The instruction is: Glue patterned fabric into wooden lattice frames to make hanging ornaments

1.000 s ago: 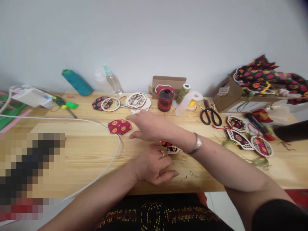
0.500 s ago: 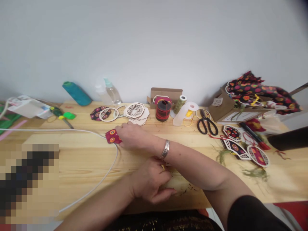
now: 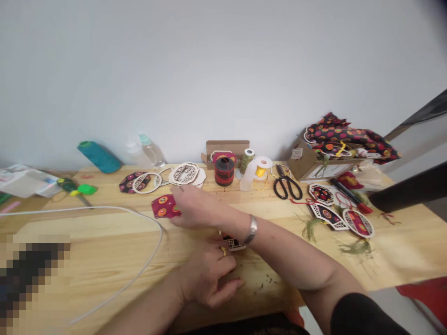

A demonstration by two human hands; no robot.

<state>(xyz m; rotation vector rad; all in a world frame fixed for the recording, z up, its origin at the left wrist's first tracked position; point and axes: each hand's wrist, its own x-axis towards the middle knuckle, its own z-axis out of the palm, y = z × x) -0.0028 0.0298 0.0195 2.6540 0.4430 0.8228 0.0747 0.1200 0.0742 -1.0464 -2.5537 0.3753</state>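
My right hand [image 3: 195, 207] reaches across to the left over my left hand, its fingers closed on the right end of a red patterned fabric piece [image 3: 162, 206]. Below my right wrist, my left hand [image 3: 213, 270] lies with bent fingers against the left side of a black lattice-framed piece [image 3: 234, 243], holding it at the table; its thumb stands apart. Some of the left fingertips and part of that piece are hidden. Beyond my right hand are pale lattice cutouts [image 3: 185, 174], a round wooden ring [image 3: 135, 184] and a dark patterned fabric piece [image 3: 126, 182].
Along the wall stand a teal thread cone [image 3: 99, 157], a spray bottle [image 3: 152, 153], a red-black spool [image 3: 224, 172] and black scissors [image 3: 287, 187]. A carton [image 3: 303, 160] with fabric and several framed ornaments [image 3: 358, 223] are at right. A white cable [image 3: 153, 251] curves at left.
The camera view has shifted, so the table items sit lower and farther left. More of the red fabric shows by my right hand, and the lattice-framed piece has come into view beneath my right wrist.
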